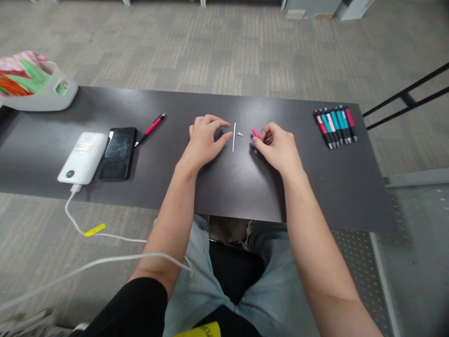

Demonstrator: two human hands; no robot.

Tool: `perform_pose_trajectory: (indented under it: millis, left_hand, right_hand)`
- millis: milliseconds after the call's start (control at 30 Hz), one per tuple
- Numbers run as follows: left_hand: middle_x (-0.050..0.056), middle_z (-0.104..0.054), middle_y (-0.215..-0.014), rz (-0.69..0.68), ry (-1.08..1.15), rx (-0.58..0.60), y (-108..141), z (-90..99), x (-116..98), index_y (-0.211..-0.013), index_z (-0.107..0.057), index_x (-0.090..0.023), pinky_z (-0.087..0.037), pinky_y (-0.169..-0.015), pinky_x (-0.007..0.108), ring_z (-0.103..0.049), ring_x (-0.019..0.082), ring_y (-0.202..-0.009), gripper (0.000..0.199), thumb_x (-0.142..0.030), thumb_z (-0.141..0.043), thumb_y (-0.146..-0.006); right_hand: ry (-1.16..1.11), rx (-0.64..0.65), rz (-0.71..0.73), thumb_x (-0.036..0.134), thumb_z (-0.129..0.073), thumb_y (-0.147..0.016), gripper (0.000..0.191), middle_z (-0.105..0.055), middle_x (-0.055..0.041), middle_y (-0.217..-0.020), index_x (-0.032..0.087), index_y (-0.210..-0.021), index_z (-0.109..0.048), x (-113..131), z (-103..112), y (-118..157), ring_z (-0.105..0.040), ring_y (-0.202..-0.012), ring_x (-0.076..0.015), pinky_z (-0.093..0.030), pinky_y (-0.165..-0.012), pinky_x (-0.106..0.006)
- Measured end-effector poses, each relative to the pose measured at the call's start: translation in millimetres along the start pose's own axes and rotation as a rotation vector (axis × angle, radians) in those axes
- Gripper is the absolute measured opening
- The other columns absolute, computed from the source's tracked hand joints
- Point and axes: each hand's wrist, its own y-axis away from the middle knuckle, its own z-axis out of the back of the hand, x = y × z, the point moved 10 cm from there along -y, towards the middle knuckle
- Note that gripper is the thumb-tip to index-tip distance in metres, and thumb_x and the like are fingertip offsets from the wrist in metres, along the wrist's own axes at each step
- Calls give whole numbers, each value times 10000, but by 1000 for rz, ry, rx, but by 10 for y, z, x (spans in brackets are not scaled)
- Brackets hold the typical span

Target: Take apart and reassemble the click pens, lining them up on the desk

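My right hand (277,146) pinches a short red pen barrel (256,133) between thumb and fingers, its end pointing up and to the left. My left hand (206,138) rests over the table with thumb and forefinger apart. A small black piece (221,133) shows between those fingers, partly hidden; whether they touch it I cannot tell. Between both hands lie a thin white pen refill (234,138), pointing away from me, and a small silver cone-shaped pen tip (240,134).
On the dark table (238,192), several pens (336,126) lie in a row at right. At left are a red and black pen (150,129), a black phone (118,153), a white power bank (83,158) with a cable (115,238), and a white basket (61,96).
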Motion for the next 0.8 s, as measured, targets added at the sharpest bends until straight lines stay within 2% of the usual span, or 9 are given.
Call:
perform_pose_trajectory:
  millis: [200,367,467,600,700,800]
  left_hand:
    - [97,-847,-1562,7,-7,-13,-3,1,-14,-1368,-911,-376,-551,-1400,679,-673,441,-1601,211,-338,-830,-1177]
    - [103,-837,-1543,33,0,-19,-1,39,13,-1358,-905,-362,-561,-1369,669,-664,446,-1593,199,-344,-825,-1176]
    - [104,-837,-1538,42,4,-26,-5,51,45,-1356,-900,-364,-563,-1367,665,-659,444,-1593,195,-364,-819,-1178]
    - [107,-839,-1558,41,3,-30,-7,58,75,-1365,-896,-366,-558,-1384,688,-667,452,-1610,202,-373,-810,-1183]
    - [111,-837,-1568,45,4,-21,-5,71,89,-1365,-894,-362,-558,-1382,687,-670,458,-1616,203,-379,-812,-1180]
    - [114,-833,-1573,55,8,-7,-1,89,95,-1357,-895,-354,-546,-1391,678,-667,454,-1615,201,-393,-802,-1184]
  right_hand:
    - [16,30,16,426,-834,-1013,296,-836,-85,-986,389,-950,-546,50,-41,-1,-747,-931,-351,-584,-932,-553]
    - [-87,24,-3,504,-813,-1026,196,-870,-117,-1201,376,-1084,-678,-19,76,-7,-765,-910,-343,-632,-967,-600]
    - [-101,129,40,491,-854,-976,298,-856,-127,-1374,376,-1249,-819,-15,110,23,-749,-870,-325,-658,-943,-619]
    - [-104,299,136,490,-962,-896,562,-785,-162,-1597,367,-1442,-911,23,79,77,-769,-979,-356,-701,-961,-650]
    - [-92,359,196,475,-998,-888,555,-773,-150,-1641,382,-1432,-943,22,39,82,-778,-1066,-377,-736,-1017,-663]
    - [-70,348,232,442,-986,-928,475,-783,-139,-1567,424,-1402,-956,-3,9,54,-795,-1056,-388,-753,-1040,-694]
